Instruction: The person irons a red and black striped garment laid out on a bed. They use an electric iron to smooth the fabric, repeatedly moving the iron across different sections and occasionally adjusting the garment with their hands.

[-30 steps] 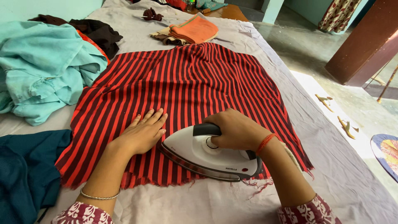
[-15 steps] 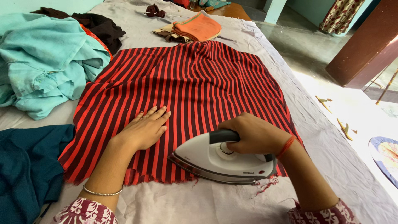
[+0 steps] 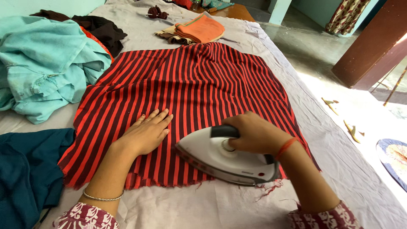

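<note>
Right hand is clamped around the dark handle of the white electric iron, near the frayed near edge of the red-and-black striped cloth; left hand lies flat, fingers spread, just beside it; open striped fabric stretches beyond.

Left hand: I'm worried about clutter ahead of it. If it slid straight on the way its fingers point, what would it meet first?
The left hand would likely cross only striped cloth, then reach the folded orange cloth.
</note>
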